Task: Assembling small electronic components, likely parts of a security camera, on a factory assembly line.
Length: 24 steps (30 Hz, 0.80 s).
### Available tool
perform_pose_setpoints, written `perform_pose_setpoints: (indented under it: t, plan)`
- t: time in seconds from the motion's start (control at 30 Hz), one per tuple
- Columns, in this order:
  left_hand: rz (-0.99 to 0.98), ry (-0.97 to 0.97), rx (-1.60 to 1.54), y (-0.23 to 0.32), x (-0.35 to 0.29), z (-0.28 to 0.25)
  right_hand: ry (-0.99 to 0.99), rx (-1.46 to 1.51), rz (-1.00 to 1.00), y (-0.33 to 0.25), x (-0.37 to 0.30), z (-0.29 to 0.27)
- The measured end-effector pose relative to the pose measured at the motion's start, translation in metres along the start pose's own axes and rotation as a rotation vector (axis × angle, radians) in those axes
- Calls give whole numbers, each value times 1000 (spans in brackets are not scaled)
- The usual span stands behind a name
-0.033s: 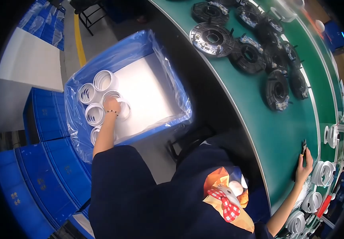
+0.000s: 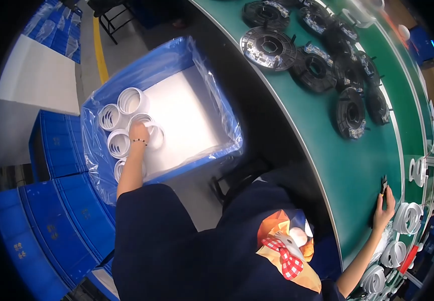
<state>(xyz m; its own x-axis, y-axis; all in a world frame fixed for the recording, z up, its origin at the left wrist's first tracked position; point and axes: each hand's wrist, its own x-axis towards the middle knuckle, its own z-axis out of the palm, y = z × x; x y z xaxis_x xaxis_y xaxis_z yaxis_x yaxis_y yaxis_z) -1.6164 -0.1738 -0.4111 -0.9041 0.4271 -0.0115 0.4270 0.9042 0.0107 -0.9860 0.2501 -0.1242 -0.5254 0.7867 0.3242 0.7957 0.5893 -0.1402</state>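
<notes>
My left hand (image 2: 139, 132) reaches into a blue bin lined with clear plastic (image 2: 164, 56). Its fingers are bent around the wall of a white plastic ring (image 2: 155, 136), which leans beside another ring; the fingertips are partly hidden. Several more white rings (image 2: 132, 102) stand close together on the bin's left side, on a white sheet (image 2: 187, 115). Far to the right, my right hand (image 2: 385, 209) rests on the green bench (image 2: 347, 175), closed around a dark hand tool like small pliers (image 2: 383, 186), its jaws pointing away from me.
Several black round parts with circuit boards (image 2: 313, 70) lie at the bench's far end. White rings (image 2: 408, 218) line the right edge near my right hand, by a red object (image 2: 409, 260). Blue crates (image 2: 58, 215) stand left of the bin; a dark stool (image 2: 111, 20) is behind it.
My left hand has shifted very slightly left at the ring. My right hand and the dark tool stay where they were.
</notes>
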Motion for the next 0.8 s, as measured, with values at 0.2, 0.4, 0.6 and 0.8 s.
perform_pose_setpoints:
  t: [0.2, 0.4, 0.6, 0.8]
  plan:
    - [-52, -51, 81, -13, 21, -37, 11, -12, 7, 9, -3, 0]
    - [-240, -44, 54, -55, 39, -34, -1, 8, 26, 9, -3, 3]
    - [-140, 158, 69, -20, 21, -78, 7, 28, 27, 7, -1, 14]
    - [194, -153, 268, 56, -7, -26, 61, 62, 40, 19, -6, -11]
